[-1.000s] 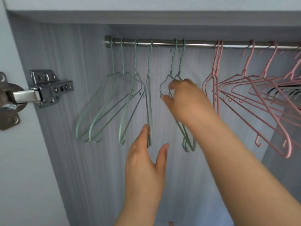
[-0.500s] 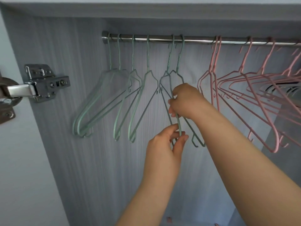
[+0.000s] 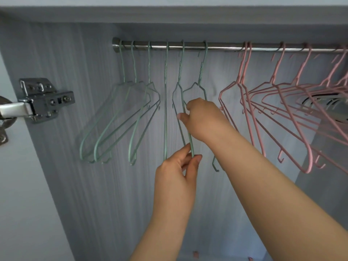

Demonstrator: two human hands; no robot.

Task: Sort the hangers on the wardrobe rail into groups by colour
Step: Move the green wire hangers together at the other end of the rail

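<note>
Green hangers (image 3: 131, 117) sit bunched at the left end of the rail (image 3: 222, 47), six hooks visible there; pink hangers (image 3: 273, 110) fill the right side, with a clear gap on the rail between the two colours. So the green/pink split looks done as far as visible. Something dark shows behind the pinks at far right (image 3: 316, 96), possibly a black hanger, too hidden to tell, and the rail runs out of view, so the right end is unverified. Left hand (image 3: 178, 170) is pinched narrow on the bottom end of the fifth green hanger (image 3: 180, 102), thumb and fingers closed on the wire. Right hand (image 3: 203, 117) is curled around the upper frame of the two rightmost greens, touching both; its exact hold is hidden by its own back. Judgement: this is tidying, squaring up the last two greens toward their group. Left to do: close up that spacing, then check the far right for any stray colour. Door hinge (image 3: 45, 99) at left is clear of the work.
</note>
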